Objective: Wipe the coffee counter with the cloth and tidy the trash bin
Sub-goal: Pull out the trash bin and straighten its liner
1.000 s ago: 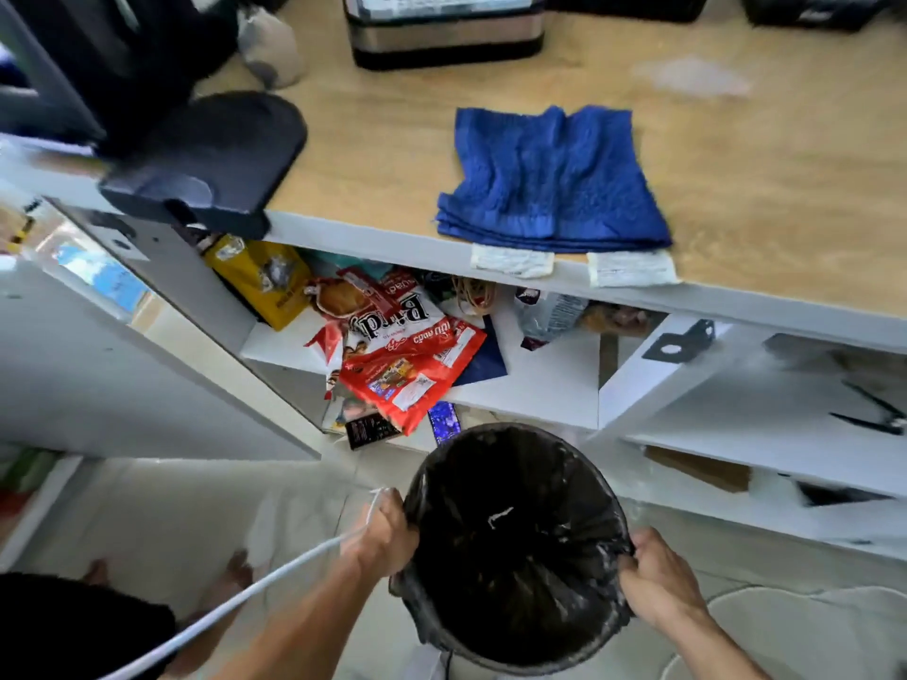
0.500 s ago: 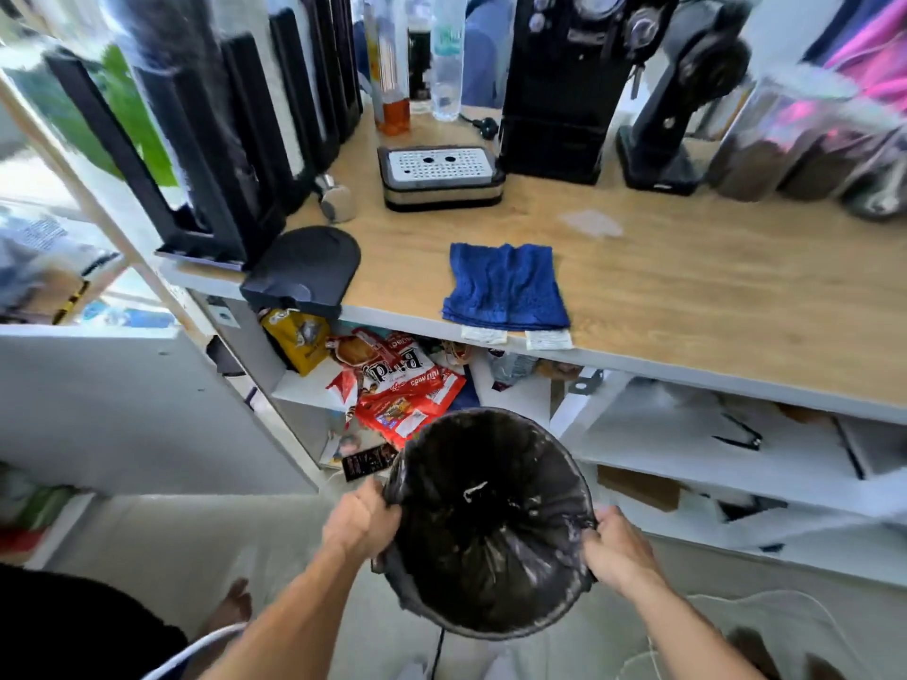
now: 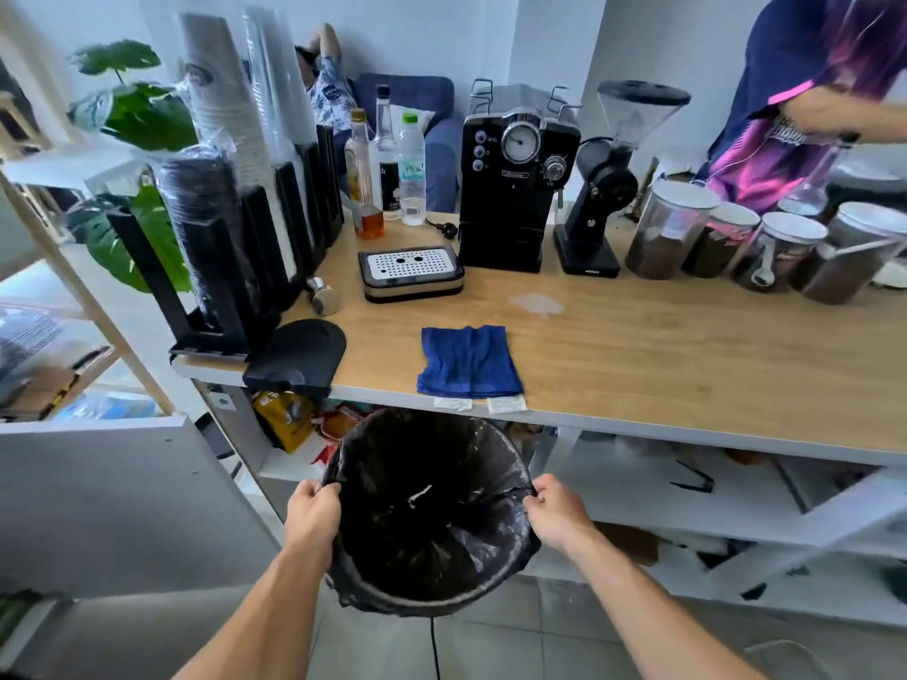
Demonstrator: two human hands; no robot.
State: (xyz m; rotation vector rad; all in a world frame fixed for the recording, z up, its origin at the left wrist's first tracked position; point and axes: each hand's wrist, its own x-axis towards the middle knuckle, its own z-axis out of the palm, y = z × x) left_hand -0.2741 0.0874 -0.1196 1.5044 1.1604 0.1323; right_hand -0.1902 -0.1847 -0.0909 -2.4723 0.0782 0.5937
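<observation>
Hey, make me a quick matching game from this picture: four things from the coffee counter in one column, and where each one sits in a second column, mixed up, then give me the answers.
Things:
1. blue cloth
2. trash bin
3. coffee machine
4. metal drip tray

Places:
A. upright at the back of the counter, beside the grinder
B. folded at the counter's front edge
C. held at the rim by the left hand and right hand
D. on the counter, in front and left of the coffee machine

Pairs: 1-B, 2-C, 3-A, 4-D
</observation>
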